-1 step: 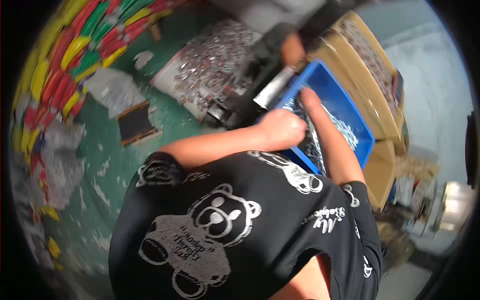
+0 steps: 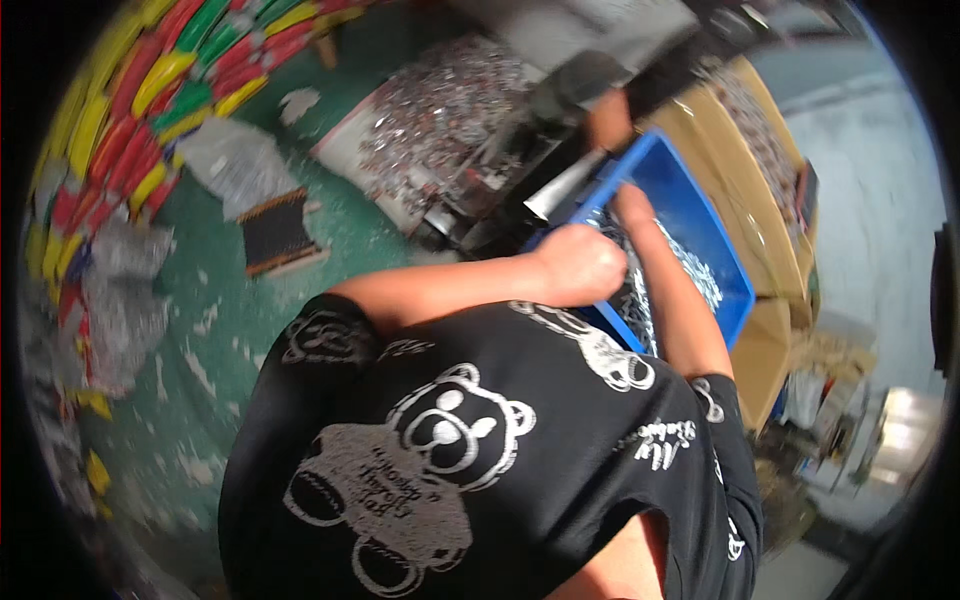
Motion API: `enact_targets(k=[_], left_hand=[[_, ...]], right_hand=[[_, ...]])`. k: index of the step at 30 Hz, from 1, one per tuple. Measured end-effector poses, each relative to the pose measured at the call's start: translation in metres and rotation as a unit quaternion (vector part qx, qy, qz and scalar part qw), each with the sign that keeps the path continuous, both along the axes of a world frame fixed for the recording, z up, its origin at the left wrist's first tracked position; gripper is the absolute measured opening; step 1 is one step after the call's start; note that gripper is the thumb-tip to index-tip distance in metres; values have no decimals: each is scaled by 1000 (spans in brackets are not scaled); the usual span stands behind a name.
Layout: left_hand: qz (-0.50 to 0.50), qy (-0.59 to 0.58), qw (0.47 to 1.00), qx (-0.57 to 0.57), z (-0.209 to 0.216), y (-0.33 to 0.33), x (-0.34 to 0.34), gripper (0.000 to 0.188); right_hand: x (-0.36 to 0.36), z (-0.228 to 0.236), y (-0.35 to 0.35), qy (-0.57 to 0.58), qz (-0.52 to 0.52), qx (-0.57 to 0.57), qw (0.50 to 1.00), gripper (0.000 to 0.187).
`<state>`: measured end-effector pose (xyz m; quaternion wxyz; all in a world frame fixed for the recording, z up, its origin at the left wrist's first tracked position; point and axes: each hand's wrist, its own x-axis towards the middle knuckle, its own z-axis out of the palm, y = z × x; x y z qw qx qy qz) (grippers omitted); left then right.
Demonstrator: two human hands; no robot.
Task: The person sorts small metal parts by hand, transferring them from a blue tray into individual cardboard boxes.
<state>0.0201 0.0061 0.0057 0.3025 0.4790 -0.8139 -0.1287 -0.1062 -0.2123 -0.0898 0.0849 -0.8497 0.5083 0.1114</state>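
A blue plastic bin (image 2: 703,215) holds many small shiny metal pieces (image 2: 700,275). My left hand (image 2: 590,263) is closed in a fist at the bin's near left rim. Whatever its fingers hold, if anything, is hidden. My right forearm crosses over the bin, and my right hand (image 2: 632,207) is down inside its far left part, close to the metal pieces. The fingers of that hand are hidden and blurred. Just beyond both hands stands a dark machine (image 2: 560,110) with a pale metal plate (image 2: 563,188) beside the bin.
An open cardboard box (image 2: 745,190) full of small parts adjoins the bin on the right. Behind the machine, a white sack (image 2: 360,150) lies under a heap of shiny pieces (image 2: 440,115). A small dark stool (image 2: 278,235), plastic bags (image 2: 240,165) and red, yellow and green bundles (image 2: 130,150) are on the green floor.
The whole view has shifted slightly, so the bin and machine sit a little farther right and lower. Both hands keep about the same places at the bin.
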Motion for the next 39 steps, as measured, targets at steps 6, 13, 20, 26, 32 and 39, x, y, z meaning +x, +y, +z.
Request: enact_targets(k=[6, 13, 20, 26, 32, 39], left_hand=[[18, 62, 997, -44, -12, 2, 2, 21], [9, 35, 999, -14, -9, -3, 5, 22], [14, 20, 1000, 7, -2, -3, -10, 21], [100, -57, 991, 64, 7, 1, -16, 25], [103, -118, 987, 27, 6, -2, -26, 25], [95, -117, 987, 49, 7, -6, -16, 23]], right_hand=[[-35, 46, 15, -344, -103, 65, 931, 31], [52, 144, 36, -401, -86, 136, 902, 24], [20, 131, 16, -596, -48, 139, 789, 43], [-145, 131, 110, -584, -183, 58, 789, 24], [-335, 85, 222, -569, -453, -159, 668, 25], [-483, -9, 352, -84, -656, -134, 738, 25]])
